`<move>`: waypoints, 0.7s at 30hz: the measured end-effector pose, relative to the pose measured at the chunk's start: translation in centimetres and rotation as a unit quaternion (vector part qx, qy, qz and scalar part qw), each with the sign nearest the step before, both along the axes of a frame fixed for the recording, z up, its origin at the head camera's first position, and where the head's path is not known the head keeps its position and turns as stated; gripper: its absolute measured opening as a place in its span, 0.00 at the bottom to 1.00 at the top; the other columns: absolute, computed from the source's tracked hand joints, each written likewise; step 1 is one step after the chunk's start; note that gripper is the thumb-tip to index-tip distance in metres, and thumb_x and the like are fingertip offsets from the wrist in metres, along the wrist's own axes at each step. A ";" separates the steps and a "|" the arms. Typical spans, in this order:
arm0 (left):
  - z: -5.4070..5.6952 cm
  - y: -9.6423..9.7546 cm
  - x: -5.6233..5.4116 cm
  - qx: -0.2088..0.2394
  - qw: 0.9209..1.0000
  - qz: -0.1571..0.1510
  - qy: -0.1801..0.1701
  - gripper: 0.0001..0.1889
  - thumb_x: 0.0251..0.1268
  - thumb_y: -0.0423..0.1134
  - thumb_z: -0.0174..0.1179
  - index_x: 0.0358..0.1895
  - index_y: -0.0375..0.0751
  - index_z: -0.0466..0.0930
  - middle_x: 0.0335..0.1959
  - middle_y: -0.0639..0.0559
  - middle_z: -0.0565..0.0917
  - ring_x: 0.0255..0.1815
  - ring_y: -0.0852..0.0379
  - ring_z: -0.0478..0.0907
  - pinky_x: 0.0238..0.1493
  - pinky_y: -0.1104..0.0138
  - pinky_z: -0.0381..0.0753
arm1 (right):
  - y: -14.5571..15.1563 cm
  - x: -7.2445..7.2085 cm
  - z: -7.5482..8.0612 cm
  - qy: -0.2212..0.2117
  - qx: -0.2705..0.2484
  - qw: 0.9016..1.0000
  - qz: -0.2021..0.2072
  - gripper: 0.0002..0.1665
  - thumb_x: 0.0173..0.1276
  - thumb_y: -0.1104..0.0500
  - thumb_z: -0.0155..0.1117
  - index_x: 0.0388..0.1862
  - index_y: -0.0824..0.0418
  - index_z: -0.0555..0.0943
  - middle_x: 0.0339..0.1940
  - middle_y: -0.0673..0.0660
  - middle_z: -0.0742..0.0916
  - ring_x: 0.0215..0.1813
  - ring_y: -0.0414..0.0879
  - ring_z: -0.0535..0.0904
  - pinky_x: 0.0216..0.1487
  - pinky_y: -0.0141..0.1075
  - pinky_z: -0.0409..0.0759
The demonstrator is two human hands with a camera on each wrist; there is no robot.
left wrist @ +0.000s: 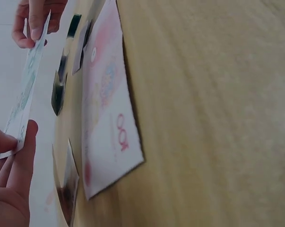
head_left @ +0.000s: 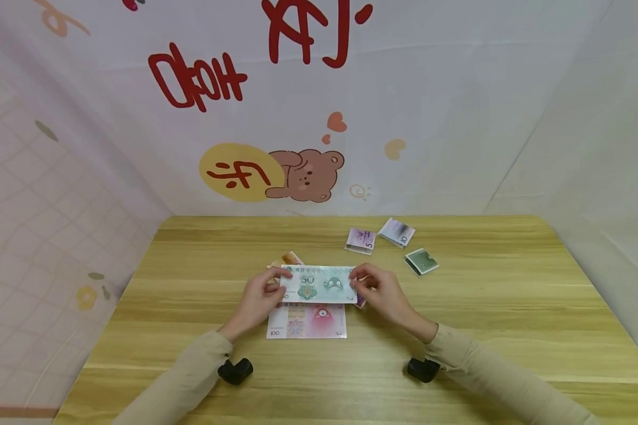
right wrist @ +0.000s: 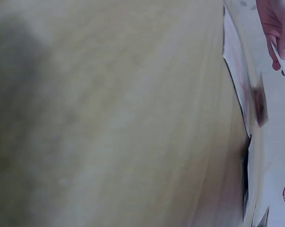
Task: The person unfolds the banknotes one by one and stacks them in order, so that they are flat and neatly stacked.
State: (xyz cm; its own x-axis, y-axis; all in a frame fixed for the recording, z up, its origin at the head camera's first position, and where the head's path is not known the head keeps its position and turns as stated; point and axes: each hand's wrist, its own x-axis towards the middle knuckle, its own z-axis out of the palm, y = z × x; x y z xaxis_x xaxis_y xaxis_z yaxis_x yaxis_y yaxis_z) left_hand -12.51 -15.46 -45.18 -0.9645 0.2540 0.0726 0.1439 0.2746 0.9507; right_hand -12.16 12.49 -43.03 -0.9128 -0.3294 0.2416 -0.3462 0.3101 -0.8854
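A green 50 play banknote (head_left: 319,284) is stretched flat between my two hands, raised off the table. My left hand (head_left: 260,295) pinches its left end between thumb and fingers. The right hand (head_left: 384,293) pinches the opposite end. Beneath it a pink 100 banknote (head_left: 306,324) lies unfolded on the tabletop, its upper part covered in the head view; the left wrist view shows the same pink note (left wrist: 104,104) apart from the green one (left wrist: 25,92). An orange-brown folded note (head_left: 289,258) and a purple one (head_left: 360,301) stick out partly behind the held note.
Toward the back right of the wooden table (head_left: 484,295) lie a folded purple 5 note (head_left: 360,240), a folded 10 note (head_left: 397,232) and a folded green note (head_left: 422,261). A printed cloth wall (head_left: 430,106) stands behind the table. Black wrist devices (head_left: 236,372) hang below both sleeves.
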 end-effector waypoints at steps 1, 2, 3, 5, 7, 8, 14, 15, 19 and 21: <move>-0.1 -0.1 0.1 0.000 1.000 -0.002 -0.006 0.14 0.62 0.17 0.54 0.48 0.33 0.78 0.42 0.38 0.78 0.30 0.52 0.80 0.27 0.64 0.81 | 0.0 0.0 -0.1 -0.003 0.000 1.000 0.005 0.07 0.63 0.77 0.60 0.40 0.74 0.78 0.33 0.67 0.83 0.27 0.61 0.79 0.24 0.31 0.77; -0.1 -0.2 0.2 -0.003 1.000 -0.002 -0.009 0.14 0.61 0.17 0.55 0.47 0.33 0.78 0.41 0.37 0.79 0.29 0.54 0.80 0.28 0.66 0.80 | 0.1 -0.1 -0.6 -0.007 0.002 1.000 0.008 0.07 0.63 0.77 0.60 0.40 0.74 0.78 0.33 0.67 0.83 0.27 0.62 0.79 0.24 0.31 0.78; -0.2 -0.3 0.3 -0.006 1.000 -0.003 -0.011 0.14 0.61 0.17 0.55 0.46 0.33 0.78 0.42 0.38 0.79 0.30 0.56 0.80 0.30 0.67 0.80 | 0.3 -0.2 -1.0 -0.009 0.003 1.000 0.010 0.07 0.63 0.76 0.61 0.41 0.74 0.78 0.33 0.66 0.83 0.27 0.62 0.79 0.24 0.31 0.77; -0.2 -0.5 0.5 -0.015 1.000 -0.005 -0.013 0.13 0.60 0.18 0.57 0.46 0.33 0.79 0.41 0.38 0.81 0.28 0.57 0.78 0.31 0.71 0.77 | 0.4 -0.4 -2.1 -0.008 0.009 1.000 0.014 0.08 0.63 0.76 0.61 0.41 0.73 0.78 0.33 0.66 0.83 0.27 0.60 0.79 0.24 0.31 0.77; -0.4 -0.7 0.7 -0.024 1.000 -0.009 -0.009 0.13 0.60 0.19 0.58 0.45 0.33 0.80 0.39 0.38 0.82 0.25 0.57 0.76 0.30 0.72 0.75 | 0.6 -0.7 -3.1 -0.006 0.017 1.000 0.019 0.09 0.62 0.75 0.62 0.41 0.71 0.78 0.33 0.64 0.83 0.28 0.55 0.79 0.25 0.31 0.76; -0.5 -0.9 0.7 -0.030 0.999 -0.012 -0.003 0.12 0.59 0.19 0.58 0.45 0.33 0.80 0.39 0.39 0.82 0.26 0.57 0.77 0.30 0.72 0.75 | 0.6 -0.8 -3.7 -0.004 0.022 1.000 0.021 0.09 0.62 0.75 0.63 0.41 0.70 0.79 0.33 0.63 0.83 0.28 0.53 0.80 0.26 0.31 0.77; -1.2 -1.5 1.2 -0.061 0.996 -0.029 0.062 0.10 0.57 0.19 0.58 0.41 0.30 0.80 0.37 0.42 0.82 0.34 0.57 0.79 0.35 0.71 0.80 | 0.5 -0.5 -4.5 -0.002 0.049 0.998 0.051 0.08 0.64 0.71 0.64 0.41 0.64 0.79 0.35 0.56 0.85 0.30 0.42 0.79 0.29 0.31 0.78; -1.2 -1.6 1.3 -0.066 0.995 -0.029 0.066 0.10 0.57 0.19 0.58 0.41 0.30 0.80 0.36 0.43 0.82 0.35 0.57 0.78 0.36 0.70 0.81 | 0.5 -0.4 -4.6 -0.002 0.052 0.997 0.055 0.08 0.64 0.71 0.64 0.41 0.63 0.79 0.36 0.55 0.84 0.30 0.41 0.79 0.28 0.31 0.78; -0.9 -1.8 1.6 -0.092 0.994 -0.029 0.048 0.11 0.57 0.19 0.59 0.42 0.32 0.81 0.38 0.45 0.82 0.37 0.55 0.78 0.38 0.68 0.81 | 0.1 0.0 -4.5 -0.007 0.061 0.995 0.073 0.08 0.63 0.71 0.64 0.41 0.64 0.79 0.38 0.55 0.83 0.30 0.40 0.78 0.27 0.32 0.79; -0.7 -2.0 1.7 -0.100 0.994 -0.030 0.039 0.11 0.57 0.18 0.59 0.43 0.31 0.81 0.38 0.44 0.82 0.37 0.53 0.78 0.39 0.68 0.81 | -0.1 0.2 -4.4 -0.011 0.069 0.994 0.079 0.09 0.63 0.71 0.64 0.41 0.64 0.78 0.37 0.54 0.83 0.29 0.40 0.78 0.28 0.32 0.80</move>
